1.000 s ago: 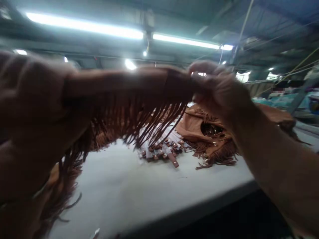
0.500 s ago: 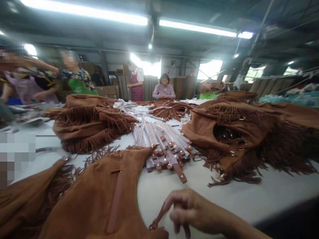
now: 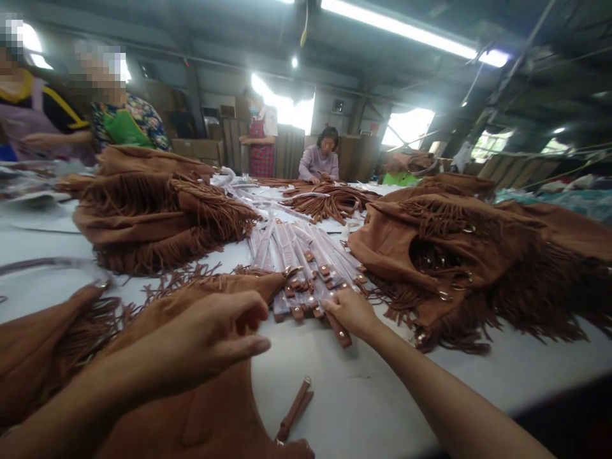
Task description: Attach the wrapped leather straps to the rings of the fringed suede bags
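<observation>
Strap (image 3: 340, 335) pinched in the right hand (image 3: 352, 312); left hand (image 3: 224, 328), fingers parted, over a brown bag (image 3: 222, 411).

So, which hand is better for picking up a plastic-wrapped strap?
Probably the right hand: its fingers touch a plastic-wrapped strap, while the left hand looks empty, in front of the brown bag.

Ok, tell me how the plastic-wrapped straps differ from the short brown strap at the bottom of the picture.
The plastic-wrapped straps lie heaped together, while the short brown strap sits apart from that heap. Clear plastic covers most of the plastic-wrapped straps; the short brown strap is bare. The right hand touches the plastic-wrapped straps but not the short brown strap. Both show brown material and metal fittings.
</observation>
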A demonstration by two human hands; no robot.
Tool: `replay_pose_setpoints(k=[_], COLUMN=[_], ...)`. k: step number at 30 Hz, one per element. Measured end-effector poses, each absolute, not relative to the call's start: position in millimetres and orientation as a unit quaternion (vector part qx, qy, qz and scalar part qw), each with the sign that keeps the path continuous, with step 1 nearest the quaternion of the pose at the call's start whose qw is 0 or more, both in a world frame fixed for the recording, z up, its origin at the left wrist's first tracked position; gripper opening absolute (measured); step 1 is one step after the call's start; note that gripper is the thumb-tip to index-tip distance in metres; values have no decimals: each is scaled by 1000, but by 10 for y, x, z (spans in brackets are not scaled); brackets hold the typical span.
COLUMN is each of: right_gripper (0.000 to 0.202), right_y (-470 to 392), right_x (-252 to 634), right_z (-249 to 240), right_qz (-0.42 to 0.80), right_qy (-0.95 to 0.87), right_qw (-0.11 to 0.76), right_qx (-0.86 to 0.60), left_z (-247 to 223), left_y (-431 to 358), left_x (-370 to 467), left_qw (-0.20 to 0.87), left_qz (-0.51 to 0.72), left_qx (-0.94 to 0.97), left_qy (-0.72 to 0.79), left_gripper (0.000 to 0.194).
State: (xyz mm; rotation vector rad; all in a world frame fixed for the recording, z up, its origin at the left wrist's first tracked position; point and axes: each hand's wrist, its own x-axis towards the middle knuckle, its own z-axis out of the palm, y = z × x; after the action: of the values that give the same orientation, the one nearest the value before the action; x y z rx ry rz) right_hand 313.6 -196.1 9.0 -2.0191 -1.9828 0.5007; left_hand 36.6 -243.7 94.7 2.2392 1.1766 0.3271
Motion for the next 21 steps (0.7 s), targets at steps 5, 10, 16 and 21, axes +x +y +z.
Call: replay_pose_setpoints(k=[5,10,16,21], right_gripper=[22,22,30,40], right_y=[-1936,-2276,-3163,-3699], right_x=[3155,3205,3198,3116], right_z=[388,906,838,783], right_qz=[335,490,641,594], right_qy=[-644,-550,-445,-611], right_qw=[202,355,403,289], right_qx=[-658,-576,-478,-437], left_z=[882,562,483,484], left_y=[-2140,-1895,-2027,-2321], left_x=[901,1032,1128,1316], left_qw=[318,534,585,776], left_qz=[134,209,272,201], left_qx=[865,720,633,443], left_qy=[365,390,428,401], left_gripper=[21,42,51,52])
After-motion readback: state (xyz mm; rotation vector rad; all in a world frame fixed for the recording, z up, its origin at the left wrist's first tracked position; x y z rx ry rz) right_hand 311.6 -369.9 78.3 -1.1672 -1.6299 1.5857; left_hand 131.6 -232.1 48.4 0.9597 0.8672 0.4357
